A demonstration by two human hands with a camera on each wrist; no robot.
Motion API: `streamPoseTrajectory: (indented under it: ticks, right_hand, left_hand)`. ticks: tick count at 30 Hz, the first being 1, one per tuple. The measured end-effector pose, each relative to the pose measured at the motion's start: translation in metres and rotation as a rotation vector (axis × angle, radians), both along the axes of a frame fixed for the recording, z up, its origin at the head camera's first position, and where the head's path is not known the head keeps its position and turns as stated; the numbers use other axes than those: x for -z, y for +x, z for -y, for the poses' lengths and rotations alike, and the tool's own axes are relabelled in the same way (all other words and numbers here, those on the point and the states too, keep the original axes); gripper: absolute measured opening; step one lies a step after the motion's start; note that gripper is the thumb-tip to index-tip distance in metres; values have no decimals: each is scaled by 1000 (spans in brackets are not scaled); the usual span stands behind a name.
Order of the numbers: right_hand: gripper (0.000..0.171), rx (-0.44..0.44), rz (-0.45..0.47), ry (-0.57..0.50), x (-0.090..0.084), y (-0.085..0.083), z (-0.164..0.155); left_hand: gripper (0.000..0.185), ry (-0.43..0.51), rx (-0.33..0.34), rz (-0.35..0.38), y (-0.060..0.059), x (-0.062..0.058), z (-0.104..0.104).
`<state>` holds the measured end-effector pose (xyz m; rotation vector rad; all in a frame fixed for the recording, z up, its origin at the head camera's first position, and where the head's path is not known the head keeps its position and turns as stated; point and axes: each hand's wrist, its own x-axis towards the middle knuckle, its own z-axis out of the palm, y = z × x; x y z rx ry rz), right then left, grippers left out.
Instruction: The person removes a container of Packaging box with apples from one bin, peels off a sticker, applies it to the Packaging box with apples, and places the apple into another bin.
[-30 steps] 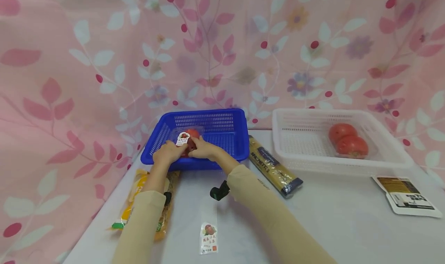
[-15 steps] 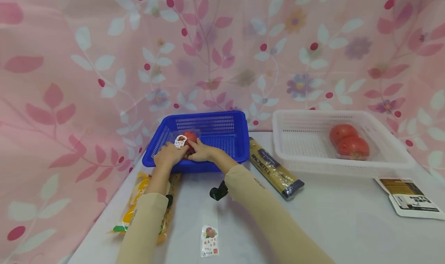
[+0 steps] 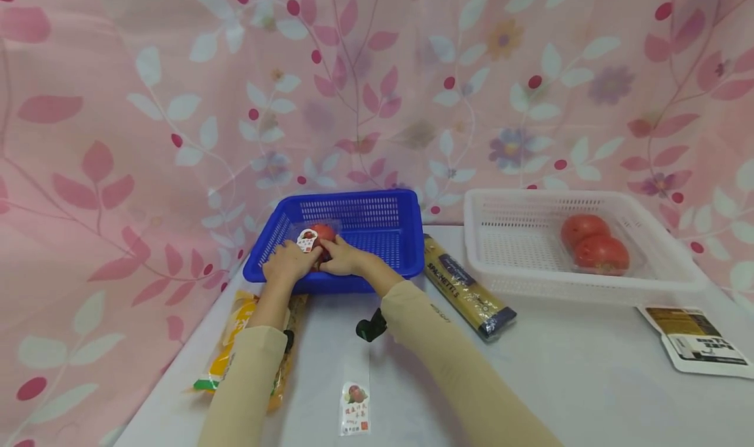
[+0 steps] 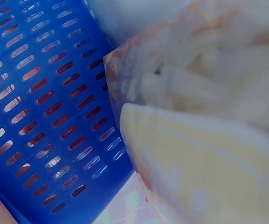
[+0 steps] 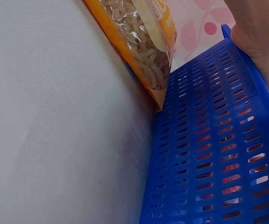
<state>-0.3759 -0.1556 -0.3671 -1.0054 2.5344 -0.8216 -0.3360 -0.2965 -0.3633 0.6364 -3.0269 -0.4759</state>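
Note:
A clear pack of red tomatoes (image 3: 323, 232) with a white label sits in the front left of the blue basket (image 3: 377, 199). My left hand (image 3: 287, 264) grips its left side and my right hand (image 3: 343, 258) grips its right side, fingers curled over the basket's near rim. The lower part of the pack is hidden behind the hands. In the left wrist view only the blue basket wall (image 4: 41, 107) and a pasta bag (image 4: 204, 93) show. The right wrist view has the basket wall (image 5: 209, 154), the pasta bag (image 5: 143, 51) and a bit of hand (image 5: 260, 32).
A white basket (image 3: 501, 201) at the right holds another tomato pack (image 3: 595, 244). A spaghetti pack (image 3: 465, 293) lies between the baskets. A yellow pasta bag (image 3: 232, 332) lies under my left forearm. A labelled strip (image 3: 354, 404) lies near the front edge, and a flat packet (image 3: 695, 342) at far right.
Both hands stay on the tomato pack in the blue basket; only the view has shifted slightly.

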Motion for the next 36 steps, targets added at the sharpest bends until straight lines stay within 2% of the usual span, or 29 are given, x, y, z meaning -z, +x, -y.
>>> streamPoseTrajectory:
  ticks: [6,12,15,20,23,30,34,36]
  right_hand:
    - [62,26,-107,50,0,5,2]
    - [42,66,-417,148,-1,18,-6]
    - [31,77,-587,164,-1,27,-11]
    - [26,95,-842,120,0,41,-28]
    - [27,85,-942,78,-3,47,-46]
    - [24,79,-1108,71,-18,46,-102]
    - [22,113,-1154,42,-30,44,-141]
    - [20,149,-1158,27,-37,44,-162]
  left_hand:
    - [92,-7,2,-31,1,2,1]
    - [84,-1,1,-71,2,8,-3]
    - [77,-8,-7,-119,4,9,-3]
    - [62,-41,-11,-254,8,6,-2]
    - [52,-49,-11,-346,10,6,-1]
    - [30,-45,52,-576,10,5,-11]
    - [25,-49,108,-681,10,-3,-36]
    - [22,-36,161,-743,10,-9,-54]
